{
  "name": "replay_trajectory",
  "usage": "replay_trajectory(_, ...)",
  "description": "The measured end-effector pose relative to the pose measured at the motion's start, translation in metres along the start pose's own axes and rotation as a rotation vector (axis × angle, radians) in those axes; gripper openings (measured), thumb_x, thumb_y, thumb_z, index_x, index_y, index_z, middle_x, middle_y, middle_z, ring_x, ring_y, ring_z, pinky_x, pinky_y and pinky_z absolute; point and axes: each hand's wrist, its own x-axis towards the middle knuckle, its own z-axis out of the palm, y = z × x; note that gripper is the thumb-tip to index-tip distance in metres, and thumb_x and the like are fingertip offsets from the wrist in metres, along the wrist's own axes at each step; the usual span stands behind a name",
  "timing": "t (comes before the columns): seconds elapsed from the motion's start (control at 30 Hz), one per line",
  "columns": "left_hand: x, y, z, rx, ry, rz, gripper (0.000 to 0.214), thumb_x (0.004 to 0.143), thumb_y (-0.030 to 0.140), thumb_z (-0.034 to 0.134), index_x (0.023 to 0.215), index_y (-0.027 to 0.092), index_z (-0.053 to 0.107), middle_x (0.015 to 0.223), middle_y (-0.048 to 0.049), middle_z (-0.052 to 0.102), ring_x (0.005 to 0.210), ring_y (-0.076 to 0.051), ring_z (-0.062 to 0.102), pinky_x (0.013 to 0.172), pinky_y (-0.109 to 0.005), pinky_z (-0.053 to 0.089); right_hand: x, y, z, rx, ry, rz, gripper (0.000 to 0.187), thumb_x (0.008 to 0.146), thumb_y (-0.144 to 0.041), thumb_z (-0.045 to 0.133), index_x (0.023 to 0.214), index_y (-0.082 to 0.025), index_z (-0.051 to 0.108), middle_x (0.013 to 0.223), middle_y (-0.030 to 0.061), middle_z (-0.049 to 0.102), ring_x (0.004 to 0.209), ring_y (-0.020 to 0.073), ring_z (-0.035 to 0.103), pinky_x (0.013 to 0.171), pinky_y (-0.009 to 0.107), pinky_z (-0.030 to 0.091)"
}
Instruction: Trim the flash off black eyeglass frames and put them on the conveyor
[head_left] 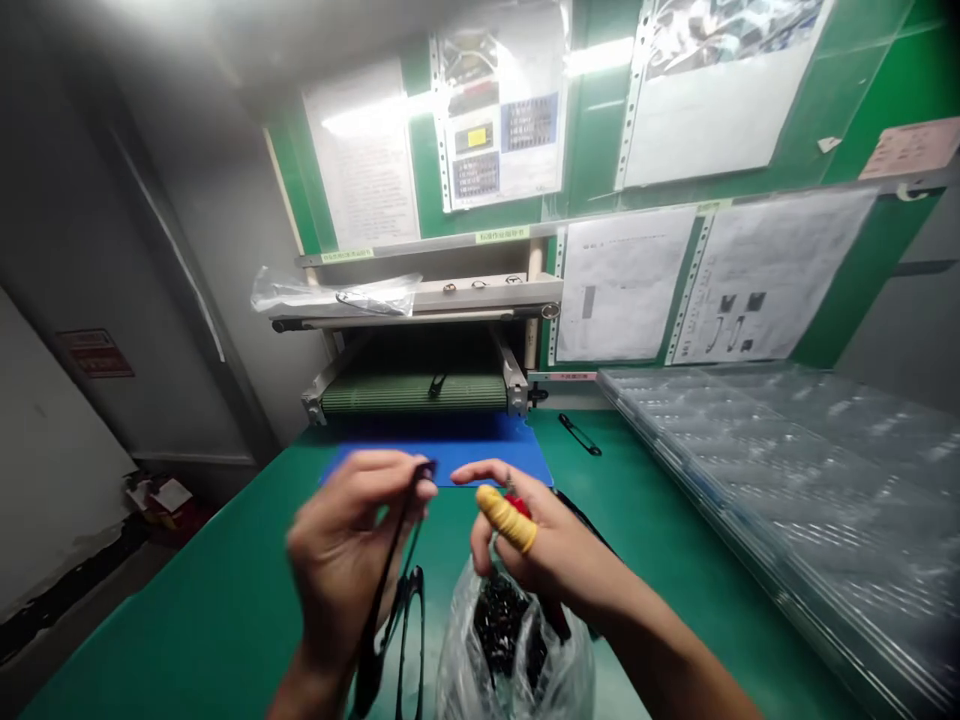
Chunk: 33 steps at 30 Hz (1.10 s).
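Note:
My left hand pinches a long, narrow black plastic frame near its top end, holding it tilted upright. Just to the right, my right hand has a yellow finger cot on one finger. Its fingers curl around a red-handled tool, mostly hidden, whose kind I cannot make out. Below that hand stands an open clear plastic bag with many small black pieces inside. Another black frame lies on the table beside the bag.
A green ribbed conveyor belt ends at the back, carrying a black part. In front lies a blue mat. A black looped part rests on the green table. Clear plastic trays stand at right.

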Motion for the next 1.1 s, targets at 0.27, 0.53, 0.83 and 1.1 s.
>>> replay_trajectory(0.27,0.0,-0.026,0.009,-0.072,-0.248,-0.246,0.017,0.071,0.034,0.077,0.078,0.019,0.08,0.073,-0.0052,0.071,0.063,-0.014,0.061,0.058,-0.021,0.05,0.002,-0.003,-0.002,-0.714,0.137,-0.223,0.008,0.087,-0.018,0.054,0.081,-0.02,0.05,0.07,-0.0017,0.056,0.061,0.0133,0.045,0.054,0.024,0.031)
replay_trajectory(0.53,-0.001,-0.024,0.001,-0.174,-0.376,-0.356,0.022,0.072,0.038,0.077,0.075,0.016,0.078,0.067,-0.0053,0.069,0.062,-0.013,0.06,0.059,-0.02,0.046,0.001,-0.001,-0.006,-0.67,0.006,-0.248,0.018,0.092,-0.032,0.053,0.078,-0.019,0.053,0.071,-0.0009,0.061,0.063,0.0127,0.047,0.057,0.022,0.033)
replay_trajectory(0.83,0.002,-0.029,0.003,-0.176,-0.395,-0.478,0.027,0.065,0.039,0.082,0.069,0.013,0.076,0.061,-0.0042,0.069,0.054,-0.011,0.059,0.053,-0.019,0.044,0.003,-0.003,-0.01,-0.693,-0.069,-0.291,0.012,0.09,-0.022,0.052,0.078,-0.019,0.05,0.067,-0.0027,0.057,0.058,0.0101,0.044,0.053,0.02,0.032)
replay_trajectory(1.1,0.002,-0.03,0.02,-0.206,-0.287,-0.371,0.017,0.071,0.03,0.079,0.077,0.014,0.077,0.064,-0.005,0.071,0.062,-0.012,0.061,0.058,-0.019,0.046,0.004,0.003,-0.013,-0.387,0.037,-0.235,0.018,0.091,-0.029,0.058,0.078,-0.019,0.05,0.077,0.002,0.067,0.071,0.0148,0.061,0.062,0.023,0.043)
